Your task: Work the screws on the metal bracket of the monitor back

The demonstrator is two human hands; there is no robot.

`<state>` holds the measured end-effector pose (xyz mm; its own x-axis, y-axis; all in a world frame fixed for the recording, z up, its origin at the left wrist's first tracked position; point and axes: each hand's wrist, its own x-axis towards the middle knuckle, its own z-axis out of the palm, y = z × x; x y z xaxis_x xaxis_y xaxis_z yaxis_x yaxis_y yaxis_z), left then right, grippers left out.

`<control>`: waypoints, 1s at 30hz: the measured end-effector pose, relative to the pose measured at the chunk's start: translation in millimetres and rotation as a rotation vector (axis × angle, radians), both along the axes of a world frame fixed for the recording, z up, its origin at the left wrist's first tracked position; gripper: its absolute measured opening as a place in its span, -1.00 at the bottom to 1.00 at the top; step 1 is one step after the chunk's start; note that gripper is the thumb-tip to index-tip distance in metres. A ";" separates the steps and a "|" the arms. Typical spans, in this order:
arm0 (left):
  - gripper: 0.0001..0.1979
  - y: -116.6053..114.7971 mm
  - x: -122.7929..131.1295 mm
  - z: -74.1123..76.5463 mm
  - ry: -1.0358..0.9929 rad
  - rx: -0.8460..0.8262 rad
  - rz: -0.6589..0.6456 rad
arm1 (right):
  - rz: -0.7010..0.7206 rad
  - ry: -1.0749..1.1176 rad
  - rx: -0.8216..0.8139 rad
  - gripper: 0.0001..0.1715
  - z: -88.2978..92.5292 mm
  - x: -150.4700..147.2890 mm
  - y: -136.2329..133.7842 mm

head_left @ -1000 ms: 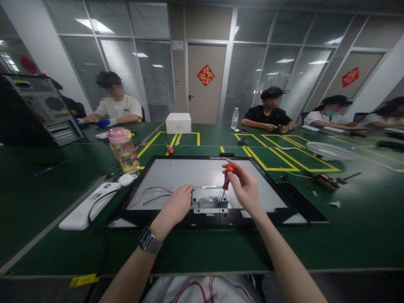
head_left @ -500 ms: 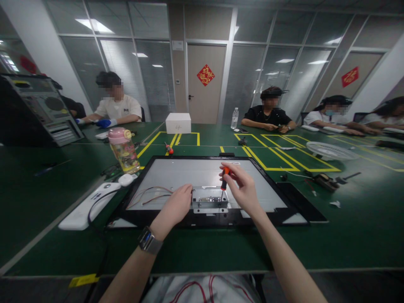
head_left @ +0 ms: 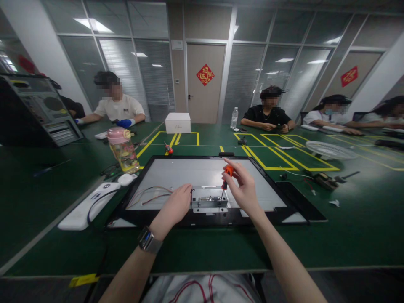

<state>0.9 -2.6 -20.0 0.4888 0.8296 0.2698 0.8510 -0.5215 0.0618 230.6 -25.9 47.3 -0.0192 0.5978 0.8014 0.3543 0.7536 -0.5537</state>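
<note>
A black-framed display panel lies flat in front of me with its pale grey back up. On its near middle sits a metal bracket with small parts inside. My left hand, fingers together, grips the bracket's left end; its fingertips are partly hidden. A red-and-black screwdriver is held in the fingers of my right hand. Its shaft points down and its tip meets the right part of the bracket. Thin wires run across the panel left of my left hand.
Left of the panel are a white power strip and a pink-lidded bottle. A dark flat slab lies against the right side. Farther off stand a white box and a computer case. Several people sit around the table.
The screwdriver's handle has tilted slightly to the right, and my right fingers have shifted around it. My left hand stays in place on the bracket.
</note>
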 end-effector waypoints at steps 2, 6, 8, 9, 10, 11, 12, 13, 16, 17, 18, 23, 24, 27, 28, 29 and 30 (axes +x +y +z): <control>-0.60 -0.4 0.4 0.7 0.008 -0.004 0.005 | -0.093 -0.021 0.052 -0.69 0.8 0.4 -0.6; -0.59 -1.7 1.1 4.0 0.019 -0.027 0.018 | -0.036 -0.027 0.066 -0.71 1.2 1.4 -1.6; -0.60 -1.9 1.0 4.7 0.008 -0.032 0.015 | 0.059 0.002 0.023 -0.63 0.0 1.4 -1.3; -0.60 -1.9 0.8 4.7 -0.001 -0.032 0.010 | 0.085 0.020 0.005 -0.61 -0.8 1.3 -0.8; -0.60 -1.8 0.5 4.4 -0.011 -0.031 0.006 | 0.086 0.036 -0.008 -0.61 -1.6 1.1 -0.3; -0.60 -1.6 0.2 3.8 -0.021 -0.028 0.000 | 0.066 0.044 -0.009 -0.62 -2.2 0.8 0.2; -0.60 -1.5 -0.2 3.2 -0.030 -0.024 -0.003 | 0.033 0.048 -0.001 -0.64 -2.5 0.5 0.6; -0.60 -1.3 -0.5 2.5 -0.038 -0.019 -0.005 | -0.007 0.044 0.016 -0.68 -2.4 0.3 0.9; -0.60 -0.8 -0.9 1.3 -0.038 -0.010 -0.001 | -0.109 0.014 0.087 -0.80 -0.2 -0.5 0.3; -0.60 -0.8 -0.8 1.3 -0.033 -0.009 0.001 | -0.129 0.010 0.103 -0.82 0.7 -0.8 -0.3; -0.61 -0.7 -0.7 1.5 -0.030 -0.008 0.003 | -0.144 0.008 0.117 -0.82 1.5 -1.1 -0.9; -0.60 -1.2 0.8 3.6 -0.017 -0.011 0.011 | -0.082 0.032 0.069 -0.83 1.5 -2.5 -2.9; -0.60 -1.3 1.0 3.7 -0.013 -0.013 0.009 | -0.013 0.058 0.009 -0.80 1.0 -2.8 -2.8; -0.59 -1.6 0.9 2.0 -0.016 -0.011 0.006 | 0.246 0.183 -0.176 -0.71 0.1 -2.4 -1.1; -0.60 -1.5 0.6 0.9 -0.021 -0.004 0.005 | 0.321 0.224 -0.214 -0.71 -0.1 -1.7 -0.2; -0.60 -1.3 0.2 -0.3 -0.026 0.004 0.001 | 0.373 0.254 -0.234 -0.73 -0.3 -0.7 0.8; -0.60 -0.9 -0.3 -1.6 -0.033 0.011 -0.004 | 0.398 0.269 -0.239 -0.76 -0.5 0.6 1.8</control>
